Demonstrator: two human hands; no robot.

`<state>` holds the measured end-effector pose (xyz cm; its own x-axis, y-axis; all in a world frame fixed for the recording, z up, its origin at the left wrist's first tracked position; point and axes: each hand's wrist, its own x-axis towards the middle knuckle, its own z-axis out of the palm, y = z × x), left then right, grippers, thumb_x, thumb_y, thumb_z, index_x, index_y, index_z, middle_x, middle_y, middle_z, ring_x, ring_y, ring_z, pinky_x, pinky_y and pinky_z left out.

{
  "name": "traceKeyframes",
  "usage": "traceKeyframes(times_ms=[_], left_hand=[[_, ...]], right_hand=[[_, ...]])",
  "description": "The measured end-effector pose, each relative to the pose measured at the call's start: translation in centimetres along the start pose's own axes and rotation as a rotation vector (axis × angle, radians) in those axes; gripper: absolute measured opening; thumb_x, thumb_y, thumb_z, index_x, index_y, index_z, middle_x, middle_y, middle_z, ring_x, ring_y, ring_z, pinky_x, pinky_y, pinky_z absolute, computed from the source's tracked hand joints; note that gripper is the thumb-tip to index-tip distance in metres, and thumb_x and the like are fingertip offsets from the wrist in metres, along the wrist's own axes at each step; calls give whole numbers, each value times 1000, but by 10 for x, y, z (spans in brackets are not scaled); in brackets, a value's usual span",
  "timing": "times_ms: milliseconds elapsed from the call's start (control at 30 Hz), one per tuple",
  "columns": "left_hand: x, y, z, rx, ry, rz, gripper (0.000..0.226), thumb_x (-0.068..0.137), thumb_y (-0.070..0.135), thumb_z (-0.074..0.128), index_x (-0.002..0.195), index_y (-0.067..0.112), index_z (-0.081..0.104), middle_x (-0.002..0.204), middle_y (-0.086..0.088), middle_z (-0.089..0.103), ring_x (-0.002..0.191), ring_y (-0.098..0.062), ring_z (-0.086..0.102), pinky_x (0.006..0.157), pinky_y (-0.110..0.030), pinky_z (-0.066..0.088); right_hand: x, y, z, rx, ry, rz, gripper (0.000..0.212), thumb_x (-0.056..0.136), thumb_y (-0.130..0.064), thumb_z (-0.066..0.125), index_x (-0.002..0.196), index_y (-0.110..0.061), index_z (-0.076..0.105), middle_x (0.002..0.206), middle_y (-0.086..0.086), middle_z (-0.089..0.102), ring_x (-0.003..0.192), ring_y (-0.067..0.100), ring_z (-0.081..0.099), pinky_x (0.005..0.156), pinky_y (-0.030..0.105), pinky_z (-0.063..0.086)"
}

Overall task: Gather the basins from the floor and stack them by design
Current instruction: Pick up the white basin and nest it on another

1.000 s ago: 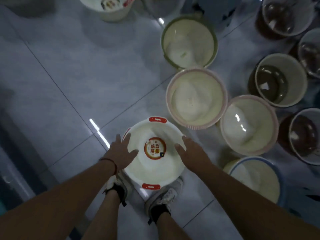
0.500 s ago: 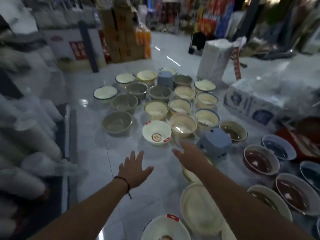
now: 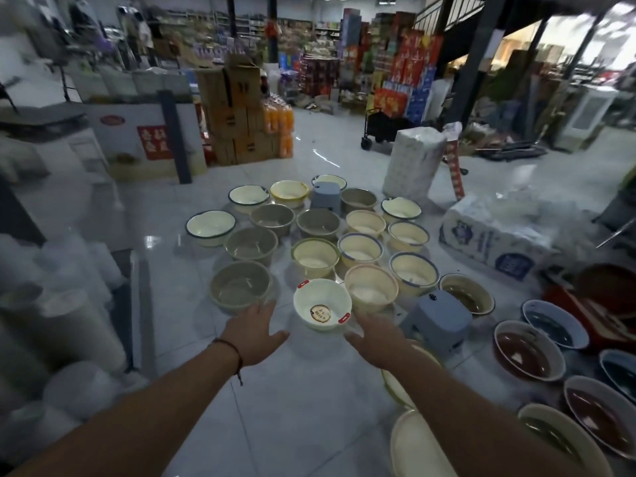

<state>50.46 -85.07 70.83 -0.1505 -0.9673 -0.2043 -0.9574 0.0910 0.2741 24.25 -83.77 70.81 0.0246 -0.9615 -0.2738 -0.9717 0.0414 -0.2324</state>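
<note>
Left hand [image 3: 253,333] and right hand [image 3: 377,340] both spread flat, empty, reaching out either side of the white red-handled basin [image 3: 322,309] on the floor [image 3: 303,407], not touching it. More basins [image 3: 315,258] clustered behind; grey stool [image 3: 437,318] just right.

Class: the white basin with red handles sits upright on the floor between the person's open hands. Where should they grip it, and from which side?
Grip the white basin by its rim from both sides, one hand each: left hand, right hand. It sits upright, mouth open, so the rim is exposed.
</note>
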Motion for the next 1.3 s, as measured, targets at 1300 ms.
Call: traceKeyframes(times_ms=[1300], left_hand=[[689,-71,71,300,-453,288,75,92,56,49,154,28,18,156,-18,26,139,-37,33,113,-49,32]], right_hand=[[551,72,40,251,-378,502,72,95,-52,49,154,-21,21,160,7,22,146,30,25,117,44,27]])
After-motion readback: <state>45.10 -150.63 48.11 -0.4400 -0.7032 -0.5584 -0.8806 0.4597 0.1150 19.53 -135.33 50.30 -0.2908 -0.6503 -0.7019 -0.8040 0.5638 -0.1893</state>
